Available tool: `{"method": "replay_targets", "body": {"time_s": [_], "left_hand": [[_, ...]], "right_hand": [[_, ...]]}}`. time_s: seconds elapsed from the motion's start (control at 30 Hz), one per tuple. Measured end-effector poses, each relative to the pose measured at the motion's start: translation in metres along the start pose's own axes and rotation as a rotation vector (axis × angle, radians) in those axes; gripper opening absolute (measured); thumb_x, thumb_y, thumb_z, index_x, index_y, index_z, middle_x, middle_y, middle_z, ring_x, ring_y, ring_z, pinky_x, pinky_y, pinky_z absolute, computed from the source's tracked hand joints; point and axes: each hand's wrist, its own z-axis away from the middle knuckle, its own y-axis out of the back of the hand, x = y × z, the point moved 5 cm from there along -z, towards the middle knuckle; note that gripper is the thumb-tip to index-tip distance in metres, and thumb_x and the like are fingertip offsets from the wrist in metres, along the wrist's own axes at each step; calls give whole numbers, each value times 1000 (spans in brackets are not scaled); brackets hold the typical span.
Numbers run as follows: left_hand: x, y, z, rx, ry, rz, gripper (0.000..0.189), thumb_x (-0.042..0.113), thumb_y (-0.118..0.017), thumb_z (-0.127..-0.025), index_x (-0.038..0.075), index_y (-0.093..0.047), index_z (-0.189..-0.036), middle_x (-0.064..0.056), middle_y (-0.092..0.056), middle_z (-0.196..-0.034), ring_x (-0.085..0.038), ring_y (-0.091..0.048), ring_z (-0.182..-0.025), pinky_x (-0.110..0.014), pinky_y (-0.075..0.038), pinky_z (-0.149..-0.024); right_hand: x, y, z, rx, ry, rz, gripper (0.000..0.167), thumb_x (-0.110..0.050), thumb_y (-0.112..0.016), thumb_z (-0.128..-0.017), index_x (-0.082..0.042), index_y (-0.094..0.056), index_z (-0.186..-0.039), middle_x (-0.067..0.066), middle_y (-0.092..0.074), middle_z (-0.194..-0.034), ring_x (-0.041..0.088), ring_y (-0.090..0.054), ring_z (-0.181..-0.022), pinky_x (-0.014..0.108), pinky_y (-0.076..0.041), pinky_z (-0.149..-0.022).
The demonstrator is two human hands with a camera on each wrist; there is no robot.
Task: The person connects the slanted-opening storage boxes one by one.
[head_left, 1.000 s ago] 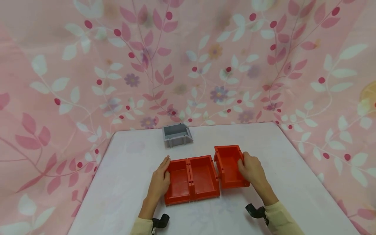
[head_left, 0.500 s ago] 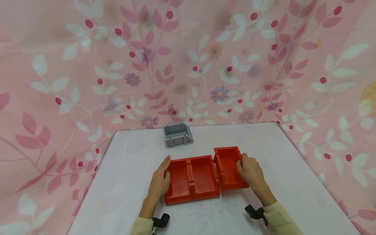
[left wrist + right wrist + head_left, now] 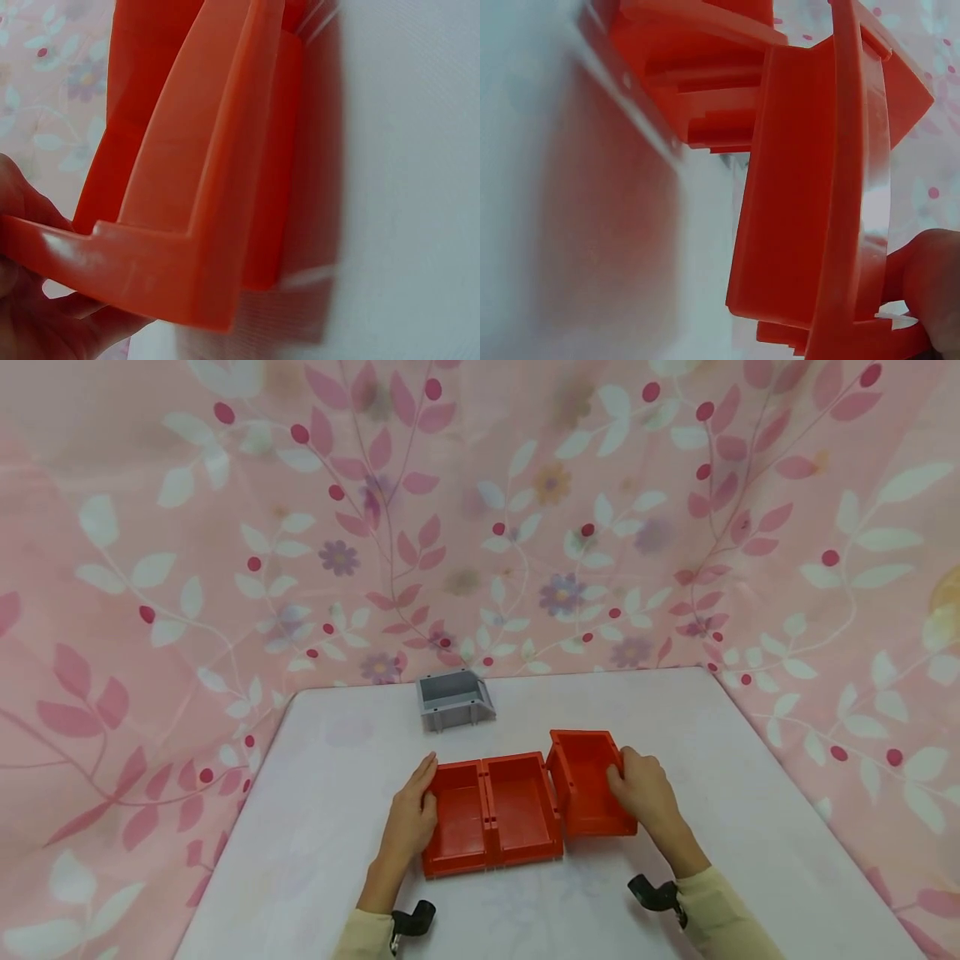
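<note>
1. Pinching its right wall, your right grip [image 3: 647, 789] holds the single red storage bin [image 3: 588, 783] above the worktop [image 3: 337, 793], just right of the red bin pair [image 3: 488, 814]. Your left grip [image 3: 408, 820] clasps the pair's left wall.
2. Expect light, stiff, slightly slick plastic; take hold at the side-wall rims.
3. The right wrist view cuts off your right grip; whether the facing walls interlock cannot be determined.
</note>
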Motion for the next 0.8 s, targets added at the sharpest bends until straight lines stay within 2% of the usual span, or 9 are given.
{"method": "replay_targets", "body": {"time_s": [0.2, 0.4, 0.6, 0.7, 0.8], "left_hand": [[0, 1, -1, -10, 16, 4, 57, -7, -51, -100, 4, -45, -157, -9, -42, -162, -27, -38, -148, -48, -37, -113], [-1, -1, -1, -21, 16, 15, 58, -6, -51, -101, 5, -45, -157, -8, -41, -163, -27, -37, -148, -46, -37, -112], [-1, -2, -1, -27, 26, 12, 58, -5, -50, -101, 6, -44, -158, -6, -40, -163, -26, -36, -149, -46, -37, -113], [-2, -1, 0, -24, 40, 11, 58, -5, -51, -101, 5, -44, -157, -5, -40, -163, -26, -36, -149, -46, -37, -113], [-4, -2, 0, -20, 48, 3, 57, -5, -51, -101, 5, -45, -157, -4, -41, -163, -26, -36, -149, -46, -37, -113]], "right_hand": [[-2, 2, 1, 41, 30, 36, 17, -9, -56, -97, 8, -57, -102, 13, -59, -72, 21, -52, -54, 35, -56, -51], [-5, 0, 5, 75, 53, 94, 14, -8, -57, -96, 6, -56, -94, 12, -54, -67, 22, -50, -51, 33, -52, -46], [-8, -4, 7, 144, 81, 176, 13, -7, -57, -94, 3, -52, -87, 11, -50, -62, 23, -47, -49, 35, -49, -43], [-9, -5, 7, 144, 83, 218, 15, -8, -57, -93, 2, -51, -84, 10, -47, -59, 23, -46, -47, 35, -47, -41], [-12, -4, 6, 112, 42, 247, 17, -10, -61, -94, 3, -54, -86, 11, -49, -61, 24, -48, -49, 35, -49, -42]]}}
